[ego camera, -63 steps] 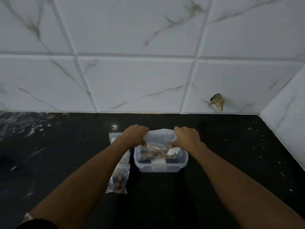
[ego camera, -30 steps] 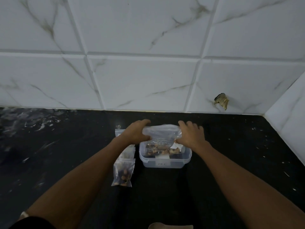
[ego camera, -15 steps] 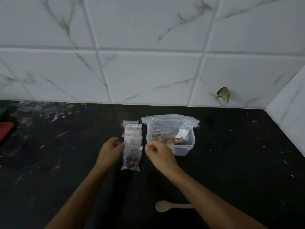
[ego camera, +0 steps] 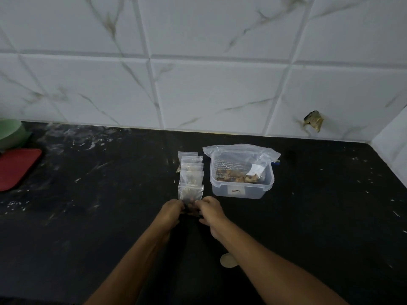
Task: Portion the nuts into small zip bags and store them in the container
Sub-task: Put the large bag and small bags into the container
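Both hands met at the near end of a row of small zip bags on the black countertop [ego camera: 88,216]. The left hand [ego camera: 170,213] and the right hand [ego camera: 209,213] had their fingers curled in on the bottom corners of the nearest small zip bag [ego camera: 190,194], pinching it from either side; it lay flat with dark nuts showing through the film.

The step in hand looked to be lifting this filled bag towards the clear plastic container [ego camera: 241,188], which stood just right of the row. To do it well, the person would need to check the zip strip was pressed shut along its whole width before tilting the bag, then lift it clear of the next bag, which overlapped its top edge, so that the row was not dragged along.

About 4 more small bags [ego camera: 191,167] lay in that row, running away towards the wall; whether all were filled could not be told. Inside the container sat the large zip bag of nuts [ego camera: 240,164], its open mouth spread over the rim. That bag took up most of the tub and stood in the way of stowing the portions.

A wooden spoon [ego camera: 229,260] lay near the right forearm, partly hidden by it. At the far left were a red tray [ego camera: 15,168] and a green bowl [ego camera: 11,132], well apart from the work.
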